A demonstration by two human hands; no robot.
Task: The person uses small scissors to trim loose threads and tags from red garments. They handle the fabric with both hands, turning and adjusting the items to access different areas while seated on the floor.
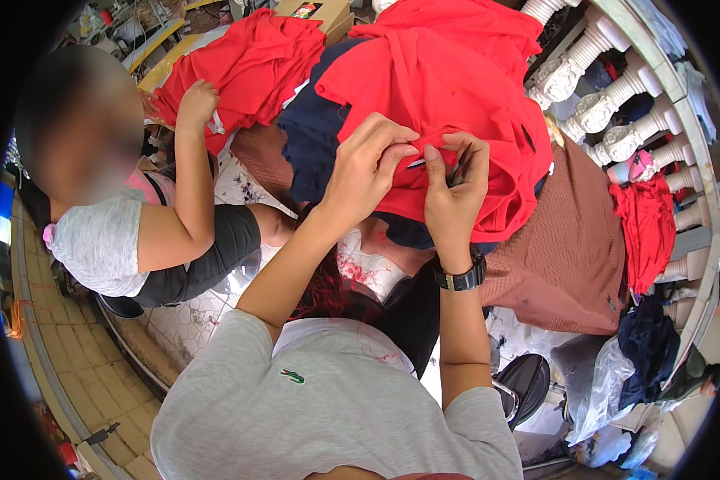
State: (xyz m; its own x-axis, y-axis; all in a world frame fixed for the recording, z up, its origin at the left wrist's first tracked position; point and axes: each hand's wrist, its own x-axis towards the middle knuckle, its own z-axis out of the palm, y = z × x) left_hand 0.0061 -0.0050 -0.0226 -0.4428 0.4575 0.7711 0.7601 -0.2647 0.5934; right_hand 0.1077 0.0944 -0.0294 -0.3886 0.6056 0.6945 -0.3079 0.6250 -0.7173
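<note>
As the left hand (368, 164) pinches red cloth (424, 88), the right hand (450, 200), also holding a dark tool (459, 170), grips it alongside, apparently to tension it between them.

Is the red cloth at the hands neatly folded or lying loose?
Loose, not neatly folded: the red cloth drapes in uneven creases, and the left hand pinches part of it.
</note>
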